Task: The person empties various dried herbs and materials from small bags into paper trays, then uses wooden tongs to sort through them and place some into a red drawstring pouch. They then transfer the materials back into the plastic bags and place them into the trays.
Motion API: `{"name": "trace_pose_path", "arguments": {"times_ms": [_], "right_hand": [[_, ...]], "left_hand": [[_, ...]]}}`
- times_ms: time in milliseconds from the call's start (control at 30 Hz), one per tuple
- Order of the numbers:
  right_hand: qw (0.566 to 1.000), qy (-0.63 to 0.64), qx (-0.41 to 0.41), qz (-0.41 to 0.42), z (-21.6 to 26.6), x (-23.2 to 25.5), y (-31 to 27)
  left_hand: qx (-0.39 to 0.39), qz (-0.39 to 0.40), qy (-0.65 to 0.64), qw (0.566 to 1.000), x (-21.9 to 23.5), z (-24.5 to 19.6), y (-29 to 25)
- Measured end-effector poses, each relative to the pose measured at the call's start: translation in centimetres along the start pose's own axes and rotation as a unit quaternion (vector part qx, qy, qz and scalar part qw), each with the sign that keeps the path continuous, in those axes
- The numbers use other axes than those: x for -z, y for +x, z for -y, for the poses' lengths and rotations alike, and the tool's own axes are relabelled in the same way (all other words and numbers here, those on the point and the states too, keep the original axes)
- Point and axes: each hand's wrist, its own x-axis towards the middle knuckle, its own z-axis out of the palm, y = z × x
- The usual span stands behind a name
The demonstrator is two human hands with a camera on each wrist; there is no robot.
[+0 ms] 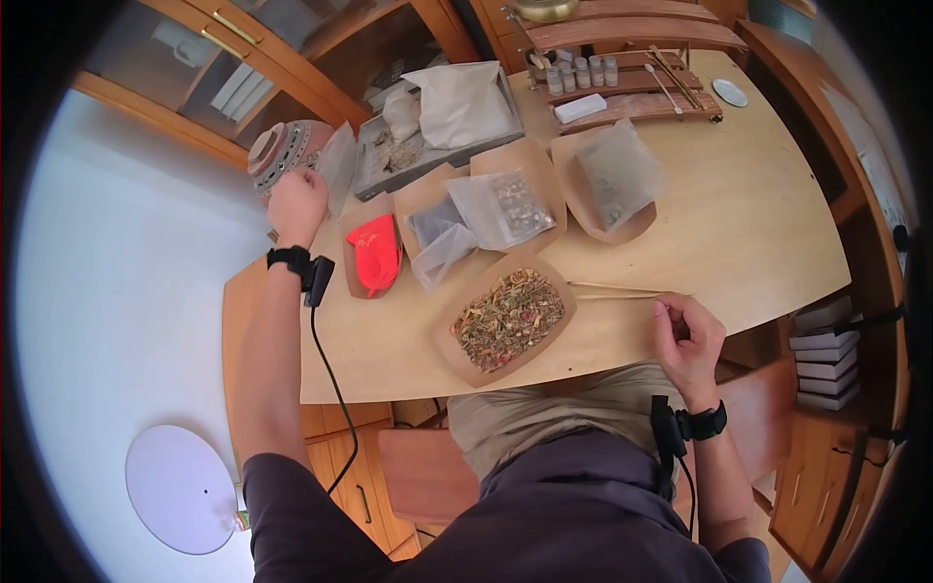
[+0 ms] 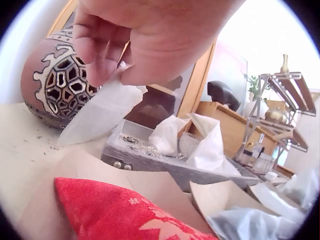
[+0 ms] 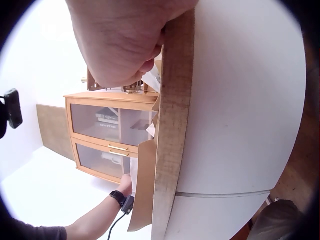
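My left hand (image 1: 298, 202) pinches a translucent white bag (image 2: 102, 112) by its top at the back left of the table. The bag hangs beside a round reddish pot (image 2: 37, 80) with a cut-out lattice pattern. My right hand (image 1: 692, 342) rests at the table's front edge, fingers loosely curled, with nothing seen in it. Just beyond it lie thin tweezers-like sticks (image 1: 627, 290), one end at a paper tray (image 1: 562, 350) full of mixed dried herbs (image 1: 507, 321). A red pouch (image 1: 375, 251) sits in a small paper tray nearest my left wrist.
Paper trays with clear bags (image 1: 510, 209) stand across the middle. Behind them, a grey tray (image 1: 466, 146) holds white paper or cloth bundles. A wooden rack (image 1: 632, 83) with small jars stands at the back right, near a white round dish (image 1: 730, 92).
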Motion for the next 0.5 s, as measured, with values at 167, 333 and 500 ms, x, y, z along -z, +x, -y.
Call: {"name": "trace_pose_path", "arguments": {"times_ms": [167, 333, 500], "right_hand": [[1.0, 0.001, -0.001, 0.006, 0.0, 0.3, 0.0], [1.0, 0.015, -0.016, 0.019, 0.3, 0.2, 0.1], [0.989, 0.116, -0.084, 0.041, 1.1, 0.9, 0.6]], "left_hand": [[-0.022, -0.054, -0.194, 0.979, 3.9, 2.6, -5.1], [0.114, 0.019, -0.443, 0.889, 11.2, -0.4, -14.6], [0.093, 0.036, -0.588, 0.803, 14.0, -3.7, -23.2]]}}
